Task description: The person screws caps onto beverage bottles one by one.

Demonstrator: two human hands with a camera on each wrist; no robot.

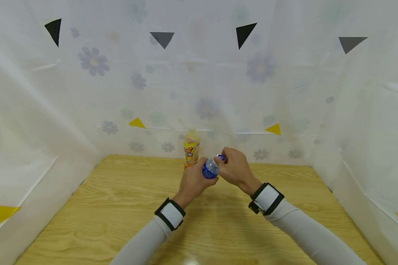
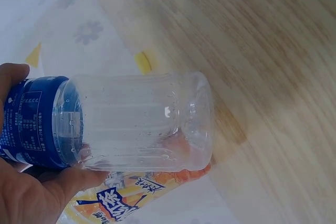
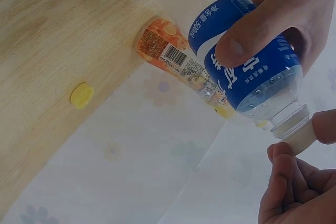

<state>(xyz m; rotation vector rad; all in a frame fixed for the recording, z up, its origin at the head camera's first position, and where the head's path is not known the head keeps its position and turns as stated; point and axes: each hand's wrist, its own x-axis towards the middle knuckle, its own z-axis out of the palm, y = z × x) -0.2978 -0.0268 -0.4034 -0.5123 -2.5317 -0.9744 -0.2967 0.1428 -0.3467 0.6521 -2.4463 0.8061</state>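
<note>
My left hand (image 1: pixel 193 181) grips a clear plastic bottle (image 1: pixel 210 169) around its blue label (image 2: pixel 34 121), holding it tilted above the table. In the left wrist view, the bottle's lower part (image 2: pixel 131 121) looks empty apart from some droplets. At the mouth, my right hand (image 1: pixel 237 168) pinches a white cap (image 3: pixel 300 139) between thumb and fingers. Whether the cap is threaded on or loose, I cannot tell. Just behind the left hand stands an uncapped tea bottle (image 1: pixel 191 145) with a yellow and orange label, its lower part partly hidden by that hand.
A yellow bottle cap (image 3: pixel 82 95) lies on the wooden table (image 1: pixel 119 206) near its back edge. White flower-patterned sheeting (image 1: pixel 199 81) encloses the table at the back and both sides, with black and yellow triangles on it.
</note>
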